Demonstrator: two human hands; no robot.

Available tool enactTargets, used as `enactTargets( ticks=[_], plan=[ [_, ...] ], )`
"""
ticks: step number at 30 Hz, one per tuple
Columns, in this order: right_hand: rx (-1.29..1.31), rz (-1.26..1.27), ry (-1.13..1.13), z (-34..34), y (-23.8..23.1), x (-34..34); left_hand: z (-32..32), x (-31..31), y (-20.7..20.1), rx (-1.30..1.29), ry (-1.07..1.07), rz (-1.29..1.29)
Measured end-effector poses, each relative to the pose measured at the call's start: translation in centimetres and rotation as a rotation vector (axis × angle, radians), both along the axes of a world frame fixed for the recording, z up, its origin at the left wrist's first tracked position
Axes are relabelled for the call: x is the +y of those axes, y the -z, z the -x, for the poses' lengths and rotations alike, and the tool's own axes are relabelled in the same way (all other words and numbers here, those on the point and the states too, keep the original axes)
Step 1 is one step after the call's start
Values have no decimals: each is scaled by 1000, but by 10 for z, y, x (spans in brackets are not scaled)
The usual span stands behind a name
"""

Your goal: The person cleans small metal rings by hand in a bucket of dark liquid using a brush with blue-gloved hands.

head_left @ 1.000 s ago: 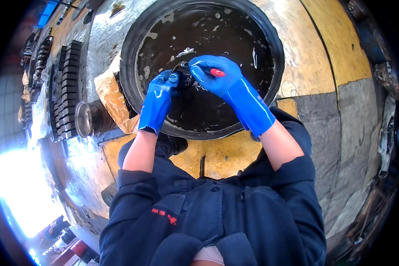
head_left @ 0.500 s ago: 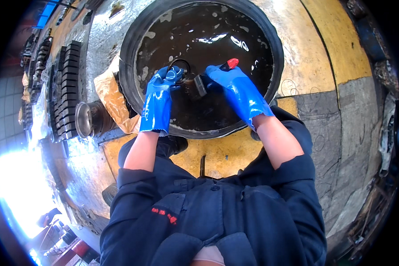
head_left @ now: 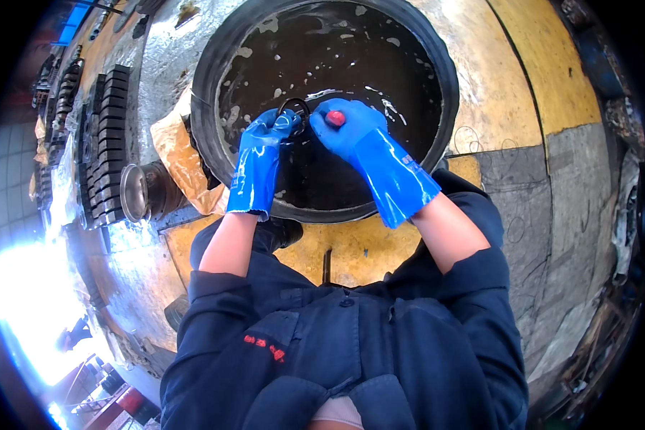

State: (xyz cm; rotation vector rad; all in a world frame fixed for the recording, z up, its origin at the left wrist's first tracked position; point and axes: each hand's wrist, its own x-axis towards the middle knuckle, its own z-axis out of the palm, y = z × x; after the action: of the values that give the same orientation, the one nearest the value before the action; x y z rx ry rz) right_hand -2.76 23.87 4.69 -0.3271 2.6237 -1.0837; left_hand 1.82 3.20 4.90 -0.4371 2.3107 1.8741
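At far left, a row of dark metal blocks point(head_left: 112, 143) lies on the floor, then a round metal cup point(head_left: 133, 192) on its side and crumpled brown paper point(head_left: 179, 161) against a wide black tub point(head_left: 206, 93). The tub holds dark liquid point(head_left: 337, 64) flecked with foam. Over it, the left hand point(head_left: 264, 132), in a shiny blue glove, pinches a thin black ring point(head_left: 292, 99). Just right of the ring, close to the left hand but seemingly apart, the right hand point(head_left: 356, 132), gloved alike, is closed around a tool with a red handle end point(head_left: 335, 118); its other end is hidden. If the gloves are slick, a light pinch could let the ring slip into the liquid, too murky to see through. A push from the tool could knock it loose, and a weak grasp could let the handle twist.
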Motion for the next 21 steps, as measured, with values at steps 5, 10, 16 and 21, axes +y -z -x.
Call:
enactTargets(
  ticks=[5, 10, 16, 21],
  plan=[
    [216, 155, -134, -17, 25, 1, 3, 1, 7, -26, 12, -21],
    [176, -239, 8, -1, 40, 4, 5, -7, 11, -75, -13, 96],
    [183, 29, -79, 0, 21, 8, 2, -8, 17, -68, -10, 151],
    [231, -65, -294, 5, 2, -4, 8, -14, 37, 30, 121, 262]
  ],
)
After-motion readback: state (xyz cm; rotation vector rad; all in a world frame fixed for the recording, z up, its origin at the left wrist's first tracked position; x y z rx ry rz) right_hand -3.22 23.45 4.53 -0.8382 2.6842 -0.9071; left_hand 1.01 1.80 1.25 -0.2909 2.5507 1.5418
